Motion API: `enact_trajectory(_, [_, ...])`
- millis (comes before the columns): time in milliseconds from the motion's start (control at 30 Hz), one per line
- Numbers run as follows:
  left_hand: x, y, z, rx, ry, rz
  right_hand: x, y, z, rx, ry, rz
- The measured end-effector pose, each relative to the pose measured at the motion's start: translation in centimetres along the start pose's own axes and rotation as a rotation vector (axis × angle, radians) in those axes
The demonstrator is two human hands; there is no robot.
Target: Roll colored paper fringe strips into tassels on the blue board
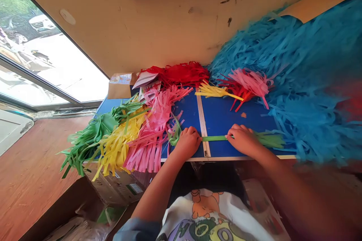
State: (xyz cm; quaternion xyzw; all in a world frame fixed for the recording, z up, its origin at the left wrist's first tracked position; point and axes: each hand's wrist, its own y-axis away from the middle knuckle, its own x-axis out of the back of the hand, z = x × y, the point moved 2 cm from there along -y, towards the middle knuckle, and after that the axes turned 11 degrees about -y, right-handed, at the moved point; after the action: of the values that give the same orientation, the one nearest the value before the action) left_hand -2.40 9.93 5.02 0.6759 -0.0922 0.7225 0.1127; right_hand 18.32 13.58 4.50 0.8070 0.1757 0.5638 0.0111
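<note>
A light green fringed paper tassel (pixel 214 138) lies stretched across the blue table (pixel 226 115) near its front edge. My left hand (pixel 189 141) is closed on its left part, where loose green strips bunch beside the wrist. Closed round its twisted middle is my right hand (pixel 242 140), with the green fringe fanning out to the right under the forearm. Between the hands the strip runs straight and narrow. Just left of my left hand spreads pink fringe (pixel 158 116). Behind my right hand sit a yellow tassel (pixel 216 91) and a pink tassel (pixel 251 83) over red strips.
Yellow fringe (pixel 121 131) and green fringe (pixel 96 131) hang over the table's left front. Red fringe (pixel 183 74) lies against the wall. A large blue fringe heap (pixel 305 67) covers the right side. Below stands an open cardboard box (pixel 113 188); a window is at left.
</note>
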Motion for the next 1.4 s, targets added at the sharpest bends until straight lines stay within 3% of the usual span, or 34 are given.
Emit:
enact_trajectory(267, [0.1,0.3,0.5,0.077,-0.149,0.035,0.2,-0.4,-0.4,-0.044,0.029,-0.035])
enact_trajectory(567, [-0.6,-0.1,0.6,0.05,-0.248,0.107,0.4,-0.3,-1.2,-0.009,0.124,-0.001])
enact_trajectory(900, [-1.3,0.1,0.2,0.071,-0.296,0.191,0.8,1.7,-2.6,-0.041,0.35,0.343])
enact_trajectory(1000, [-1.5,0.1,0.0,0.078,-0.304,0.207,1.1,2.2,-3.3,-0.003,0.332,0.437])
enact_trajectory(1067, [-1.6,0.0,0.0,0.088,-0.31,0.219,0.3,2.8,-4.3,0.106,0.239,0.494])
enact_trajectory(1133, [-1.6,0.0,0.0,0.093,-0.313,0.23,-1.4,3.2,-5.7,0.321,0.117,0.457])
enact_trajectory(1233, [-1.6,0.0,0.1,0.095,-0.312,0.242,-4.7,3.4,-7.8,0.562,0.018,0.264])
enact_trajectory(1400, [-1.5,0.0,0.2,0.089,-0.314,0.24,-6.7,3.0,-8.1,0.461,0.044,0.148])
